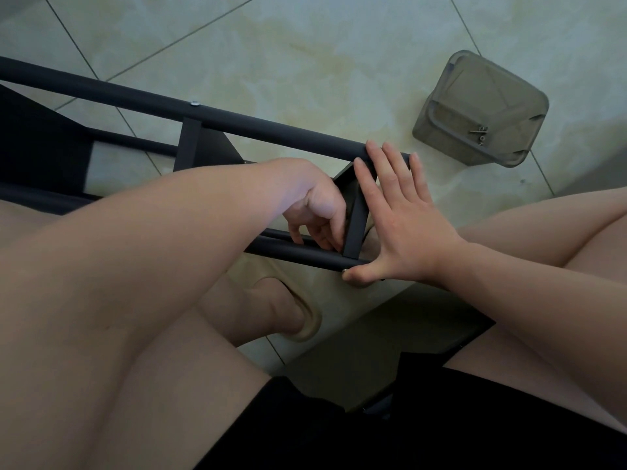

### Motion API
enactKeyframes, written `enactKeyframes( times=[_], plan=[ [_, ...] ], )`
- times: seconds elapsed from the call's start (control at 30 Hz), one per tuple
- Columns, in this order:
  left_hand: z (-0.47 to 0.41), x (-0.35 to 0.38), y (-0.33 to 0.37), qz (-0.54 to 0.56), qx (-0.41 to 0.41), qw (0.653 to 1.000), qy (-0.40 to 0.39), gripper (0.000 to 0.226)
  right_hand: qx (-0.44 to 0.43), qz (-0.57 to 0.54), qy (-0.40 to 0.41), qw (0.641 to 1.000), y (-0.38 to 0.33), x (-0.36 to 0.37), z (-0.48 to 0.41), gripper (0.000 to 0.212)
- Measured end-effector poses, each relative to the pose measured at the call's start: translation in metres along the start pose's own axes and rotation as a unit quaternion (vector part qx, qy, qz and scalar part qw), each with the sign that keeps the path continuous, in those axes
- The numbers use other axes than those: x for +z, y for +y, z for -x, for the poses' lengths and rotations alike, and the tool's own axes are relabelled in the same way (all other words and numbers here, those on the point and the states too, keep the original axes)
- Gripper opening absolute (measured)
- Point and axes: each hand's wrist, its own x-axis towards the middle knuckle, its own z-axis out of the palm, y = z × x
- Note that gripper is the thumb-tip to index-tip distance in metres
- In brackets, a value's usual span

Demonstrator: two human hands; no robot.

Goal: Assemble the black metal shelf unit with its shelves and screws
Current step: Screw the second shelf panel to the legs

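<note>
Left hand [315, 208] pinches matte flat shelf [353, 215]; right hand [400, 228] splayed across round tubes [271, 134].

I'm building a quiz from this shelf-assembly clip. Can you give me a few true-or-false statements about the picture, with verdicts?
1. The right hand lies open, fingers straight, across the black frame. True.
2. The grey container is empty. False: a few screws lie in it.
3. The frame stands upright. False: it lies over the tiled floor.
4. A screw head shows on the far tube. True.
5. The left hand touches the container. False: it is at the near tube, beside the crossbar.
</note>
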Motion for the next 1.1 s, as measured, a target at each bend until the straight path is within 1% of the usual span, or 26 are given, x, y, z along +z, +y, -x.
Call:
enactKeyframes(
  times=[0.1, 0.23, 0.37, 0.5, 0.93, 1.1],
  plan=[
    [0.003, 0.001, 0.000, -0.009, -0.003, 1.000, -0.001, 0.040, 0.001, 0.001, -0.002, 1.000, 0.000, 0.000, 0.000, 0.144],
    [0.008, 0.003, 0.005, -0.036, -0.010, 0.999, 0.015, 0.038, 0.001, 0.001, -0.002, 1.000, 0.000, 0.000, -0.001, 0.144],
    [0.009, 0.003, 0.009, -0.061, -0.013, 0.998, 0.027, 0.028, 0.002, -0.001, -0.004, 1.000, 0.000, -0.001, -0.001, 0.145],
    [0.003, 0.002, 0.005, -0.046, 0.010, 0.999, 0.023, 0.038, 0.001, 0.002, -0.002, 1.000, 0.000, 0.000, -0.001, 0.145],
    [0.000, 0.005, -0.008, 0.019, 0.083, 0.996, 0.028, 0.047, 0.000, 0.003, 0.005, 1.000, 0.000, 0.002, 0.000, 0.145],
    [0.000, 0.005, -0.010, 0.025, 0.093, 0.995, 0.029, 0.047, -0.001, 0.004, 0.004, 1.000, 0.000, 0.003, 0.000, 0.145]
  ],
)
